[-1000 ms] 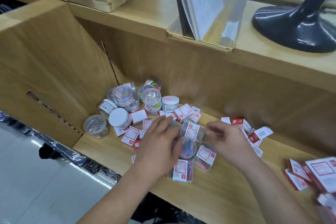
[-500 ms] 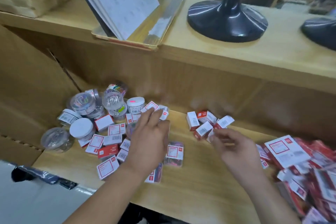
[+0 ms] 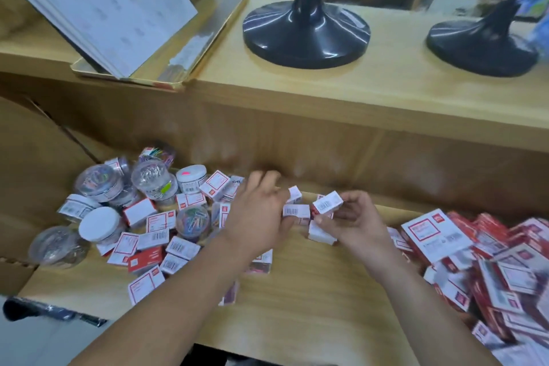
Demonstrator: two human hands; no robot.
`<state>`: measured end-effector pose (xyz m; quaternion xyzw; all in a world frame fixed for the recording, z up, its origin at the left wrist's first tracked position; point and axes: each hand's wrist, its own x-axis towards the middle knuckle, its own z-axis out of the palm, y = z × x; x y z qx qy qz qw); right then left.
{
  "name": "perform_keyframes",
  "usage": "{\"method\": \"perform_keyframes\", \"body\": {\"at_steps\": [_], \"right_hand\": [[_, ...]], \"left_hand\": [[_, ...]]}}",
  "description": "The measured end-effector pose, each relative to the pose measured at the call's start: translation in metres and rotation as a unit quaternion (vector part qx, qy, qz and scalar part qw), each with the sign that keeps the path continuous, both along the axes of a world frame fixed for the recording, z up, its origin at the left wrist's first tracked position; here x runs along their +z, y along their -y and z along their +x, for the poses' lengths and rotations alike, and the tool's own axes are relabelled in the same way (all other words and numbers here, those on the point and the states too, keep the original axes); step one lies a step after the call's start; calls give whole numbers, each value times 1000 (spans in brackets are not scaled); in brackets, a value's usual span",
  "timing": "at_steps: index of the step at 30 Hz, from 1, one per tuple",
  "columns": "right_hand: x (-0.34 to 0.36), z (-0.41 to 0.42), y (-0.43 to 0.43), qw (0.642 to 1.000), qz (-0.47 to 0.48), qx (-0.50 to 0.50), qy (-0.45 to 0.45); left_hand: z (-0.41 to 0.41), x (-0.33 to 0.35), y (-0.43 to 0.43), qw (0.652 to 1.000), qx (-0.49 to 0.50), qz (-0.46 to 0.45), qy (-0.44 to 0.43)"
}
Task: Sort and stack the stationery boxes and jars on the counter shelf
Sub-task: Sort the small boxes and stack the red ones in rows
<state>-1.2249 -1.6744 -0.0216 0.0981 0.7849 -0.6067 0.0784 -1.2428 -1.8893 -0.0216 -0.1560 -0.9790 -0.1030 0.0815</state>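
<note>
Right hand [image 3: 352,218]: my grip pinches a small barcode box [image 3: 326,203], held just above the shelf [image 3: 297,291].
Left hand [image 3: 258,212]: fingers reach over loose small boxes [image 3: 292,211] alongside; too blurred to tell whether this grip has hold of one.
Doing it well: I should square the held box onto matching ones, labels facing one way, before letting go.
Around: jars [image 3: 99,183] heaped at left, larger boxes [image 3: 436,232] slumped at right.
In the way: scattered boxes crowd the stacking spot; black stands [image 3: 306,33] sit on the tabletop [image 3: 386,92] above.

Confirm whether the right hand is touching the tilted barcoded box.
Touching. Head view: the right hand pinches the tilted barcoded box, fingers curled against its right end.
</note>
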Motion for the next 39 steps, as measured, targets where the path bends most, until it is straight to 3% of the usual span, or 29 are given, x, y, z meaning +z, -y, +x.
{"method": "perform_keyframes", "body": {"at_steps": [5,9,15,20,25,30,34,39], "right_hand": [[-4,7,29,994,78,71,7],[-4,9,53,991,77,101,-33],[-1,25,58,998,23,48,-24],[-8,48,57,998,21,52,-39],[-13,64,71,989,68,114,-62],[-16,57,94,986,104,65,-109],[-12,46,105,980,135,49,-136],[0,41,110,973,185,4,-137]], "left_hand": [[9,-2,37,998,50,-16,-45],[21,7,46,986,72,124,-87],[76,9,60,981,73,167,-68],[126,-13,54,995,90,31,25],[132,-31,69,996,86,27,-8],[120,-33,77,995,90,18,-24],[109,-36,88,995,76,46,-45],[123,-18,102,979,65,170,-94]]}}
